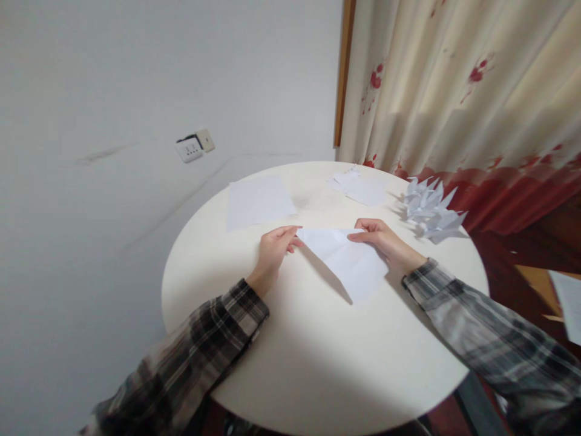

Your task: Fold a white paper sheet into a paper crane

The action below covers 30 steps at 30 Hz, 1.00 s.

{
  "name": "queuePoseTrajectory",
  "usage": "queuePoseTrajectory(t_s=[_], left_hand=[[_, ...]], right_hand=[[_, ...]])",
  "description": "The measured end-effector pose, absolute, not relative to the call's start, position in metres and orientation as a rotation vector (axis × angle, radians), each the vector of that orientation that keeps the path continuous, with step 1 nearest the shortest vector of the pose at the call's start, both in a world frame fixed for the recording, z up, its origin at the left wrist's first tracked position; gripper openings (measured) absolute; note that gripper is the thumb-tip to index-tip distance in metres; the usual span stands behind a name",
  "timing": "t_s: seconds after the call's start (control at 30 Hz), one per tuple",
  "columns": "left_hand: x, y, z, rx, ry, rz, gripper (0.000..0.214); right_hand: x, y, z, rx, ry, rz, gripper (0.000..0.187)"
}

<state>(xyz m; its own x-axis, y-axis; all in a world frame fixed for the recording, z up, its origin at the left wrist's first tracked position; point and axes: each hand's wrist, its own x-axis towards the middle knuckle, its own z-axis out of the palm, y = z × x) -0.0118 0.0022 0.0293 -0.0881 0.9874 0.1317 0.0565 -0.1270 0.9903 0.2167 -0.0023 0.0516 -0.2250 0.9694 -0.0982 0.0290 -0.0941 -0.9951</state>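
Note:
A white sheet of paper (351, 263) with faint creases is held up over the table, its lower corner pointing toward me. My left hand (276, 247) pinches its far left corner between thumb and fingers. My right hand (379, 239) grips the far right edge, thumb on top and the other fingers partly hidden behind the sheet. Farther back, a flat white sheet (259, 201) lies beyond my left hand. Several folded paper cranes (431, 206) cluster to the right, beyond my right hand.
The round white table (281, 363) stands close to the wall (113, 72). Small paper pieces (358, 184) lie near its far edge. A wall socket (189, 148) is at the left, a flowered curtain (426, 91) behind. Papers (567, 303) rest on a lower surface at right.

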Motion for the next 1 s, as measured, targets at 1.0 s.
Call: queuePoseTrajectory(t_s=[1.0], left_hand=[[-0.002, -0.015, 0.019, 3.027, 0.894, 0.4, 0.028]], right_hand=[[0.239, 0.014, 0.035, -1.379, -2.177, 0.581, 0.026]])
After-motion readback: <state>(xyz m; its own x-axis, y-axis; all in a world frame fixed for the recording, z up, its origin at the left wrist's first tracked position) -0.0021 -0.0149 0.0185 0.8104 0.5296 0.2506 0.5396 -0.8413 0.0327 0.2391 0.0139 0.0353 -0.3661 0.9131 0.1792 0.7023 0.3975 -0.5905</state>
